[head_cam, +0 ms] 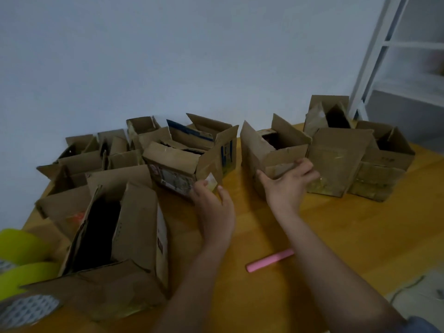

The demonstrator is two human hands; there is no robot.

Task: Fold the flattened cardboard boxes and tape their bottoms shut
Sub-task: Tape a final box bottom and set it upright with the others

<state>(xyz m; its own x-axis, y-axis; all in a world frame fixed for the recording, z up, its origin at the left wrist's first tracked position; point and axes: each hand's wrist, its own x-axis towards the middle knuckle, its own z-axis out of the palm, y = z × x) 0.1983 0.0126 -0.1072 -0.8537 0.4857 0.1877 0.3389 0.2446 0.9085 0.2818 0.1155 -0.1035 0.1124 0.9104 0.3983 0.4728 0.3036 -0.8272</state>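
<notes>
1. Cardboard everywhere: left of the pink marker, a tall open box stands beside a yellow-green tape dispenser at the wooden table's edge.
2. Beyond the marker and to its left, the printed box sits with the left hand at its near corner, thumb and fingers pinching a small pale label or tape end there.
3. Beyond the marker and to its right, the right hand presses spread fingers against the front flap of a brown box, wrist raised.
4. Farther right, more folded boxes stand touching.
5. Risk, as I judge it: pushing that loose flap could tip the light box or crowd its neighbours; tugging the label could tear the board.
</notes>
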